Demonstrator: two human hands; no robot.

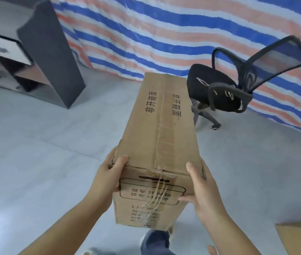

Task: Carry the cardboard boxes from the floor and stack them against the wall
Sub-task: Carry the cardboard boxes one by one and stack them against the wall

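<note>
Above floor (35,162), long cardboard box (161,137) held up. Left hand (107,178) and right hand (204,190) clamp near end. Stiff, maybe front-heavy; hold lower, under sides.

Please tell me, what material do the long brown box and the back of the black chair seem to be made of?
The long brown box, held by the left hand and right hand, looks like matte corrugated cardboard: dented corners, taped seam. The black office chair's back seems thin mesh; the striped sheet shows through it.
</note>
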